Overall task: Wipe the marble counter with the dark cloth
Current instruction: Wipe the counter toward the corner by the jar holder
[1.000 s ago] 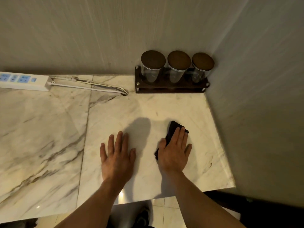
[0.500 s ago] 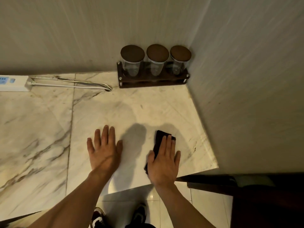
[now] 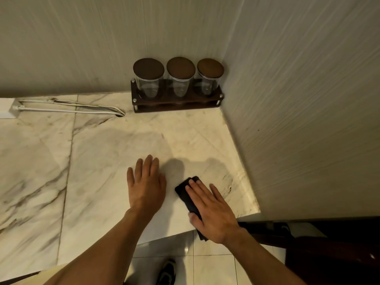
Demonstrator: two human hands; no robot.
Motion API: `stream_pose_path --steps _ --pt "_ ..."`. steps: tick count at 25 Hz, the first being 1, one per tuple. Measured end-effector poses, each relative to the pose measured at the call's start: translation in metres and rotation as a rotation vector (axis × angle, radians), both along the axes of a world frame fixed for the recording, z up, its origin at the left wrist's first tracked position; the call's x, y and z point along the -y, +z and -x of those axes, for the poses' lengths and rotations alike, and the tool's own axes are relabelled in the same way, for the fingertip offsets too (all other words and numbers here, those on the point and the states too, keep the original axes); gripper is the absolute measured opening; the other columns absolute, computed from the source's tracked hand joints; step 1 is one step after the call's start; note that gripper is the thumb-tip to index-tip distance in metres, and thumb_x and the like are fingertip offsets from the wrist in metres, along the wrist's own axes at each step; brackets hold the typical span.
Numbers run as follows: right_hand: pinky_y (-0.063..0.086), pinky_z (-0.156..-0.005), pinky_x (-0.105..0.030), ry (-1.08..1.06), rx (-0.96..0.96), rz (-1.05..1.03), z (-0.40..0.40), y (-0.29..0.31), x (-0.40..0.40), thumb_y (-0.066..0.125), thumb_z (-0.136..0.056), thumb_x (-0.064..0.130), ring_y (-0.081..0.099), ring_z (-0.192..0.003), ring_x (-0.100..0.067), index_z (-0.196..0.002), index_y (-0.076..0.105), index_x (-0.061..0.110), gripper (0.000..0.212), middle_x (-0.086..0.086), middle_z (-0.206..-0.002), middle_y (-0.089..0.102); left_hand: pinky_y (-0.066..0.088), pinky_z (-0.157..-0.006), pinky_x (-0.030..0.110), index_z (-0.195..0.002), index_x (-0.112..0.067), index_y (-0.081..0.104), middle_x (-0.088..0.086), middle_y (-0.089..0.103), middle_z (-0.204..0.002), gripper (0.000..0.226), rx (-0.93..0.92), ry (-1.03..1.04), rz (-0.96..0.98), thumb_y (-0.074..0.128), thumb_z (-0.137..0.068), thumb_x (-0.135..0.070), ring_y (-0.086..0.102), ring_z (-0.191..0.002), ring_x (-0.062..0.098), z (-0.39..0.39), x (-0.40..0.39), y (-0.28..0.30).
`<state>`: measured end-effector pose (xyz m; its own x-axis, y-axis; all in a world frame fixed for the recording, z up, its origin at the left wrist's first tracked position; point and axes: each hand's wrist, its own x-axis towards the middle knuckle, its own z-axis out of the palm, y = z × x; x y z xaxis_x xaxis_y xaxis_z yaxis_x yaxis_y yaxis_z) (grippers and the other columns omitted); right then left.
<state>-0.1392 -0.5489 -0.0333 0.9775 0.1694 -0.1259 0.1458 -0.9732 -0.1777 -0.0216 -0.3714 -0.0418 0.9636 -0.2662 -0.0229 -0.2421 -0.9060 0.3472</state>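
Observation:
The marble counter (image 3: 98, 153) is pale with grey veins and fills the left and middle of the view. A folded dark cloth (image 3: 186, 192) lies near the counter's front right corner, one end hanging over the front edge. My right hand (image 3: 211, 210) presses flat on the cloth, fingers pointing up-left, covering most of it. My left hand (image 3: 146, 186) rests flat on the bare marble just left of the cloth, fingers spread, holding nothing.
Three glass jars with dark lids (image 3: 178, 79) stand in a dark wooden rack (image 3: 176, 104) in the back right corner. A white cable (image 3: 67, 109) runs along the back wall to a power strip (image 3: 7, 111) at far left. A wall (image 3: 298, 120) bounds the right side. Tiled floor and a shoe (image 3: 166, 271) show below.
My right hand has pulled the cloth toward the counter's front edge and turned it leftward; the cloth's end now overhangs the edge. My left hand stays flat beside it. The view shifted.

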Motion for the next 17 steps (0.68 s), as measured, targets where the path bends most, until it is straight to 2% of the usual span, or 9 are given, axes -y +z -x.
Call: stream_pose_path --steps 5,10,17 --pt "0.005 -0.116 -0.041 0.179 -0.063 0.019 -0.025 0.005 0.029 0.04 -0.092 0.041 -0.001 -0.146 -0.01 -0.151 0.011 0.022 0.069 0.003 -0.16 0.006 -0.002 -0.117 0.049 -0.146 -0.017 0.027 0.005 0.022 -0.157 0.061 -0.008 0.015 -0.051 0.016 -0.093 -0.046 0.006 -0.145 0.028 0.005 0.006 -0.003" --pt "0.003 -0.117 -0.041 0.209 -0.084 0.053 -0.065 0.006 0.046 0.035 -0.092 0.044 -0.004 -0.146 -0.009 -0.151 0.006 0.024 0.068 0.005 -0.159 0.001 -0.003 -0.116 0.049 -0.148 -0.018 0.02 0.003 0.018 -0.158 0.059 -0.026 0.024 -0.083 0.016 -0.096 -0.047 0.002 -0.146 0.025 0.005 0.006 -0.006" --pt "0.002 -0.117 -0.04 0.19 -0.086 0.067 -0.122 0.005 0.063 0.03 -0.093 0.046 -0.007 -0.145 -0.008 -0.151 0.0 0.025 0.069 0.007 -0.159 -0.004 0.007 -0.113 0.052 -0.145 -0.016 0.031 0.007 0.033 -0.152 0.057 -0.02 0.011 -0.138 0.029 -0.095 -0.044 0.02 -0.143 0.03 0.003 0.007 -0.003"
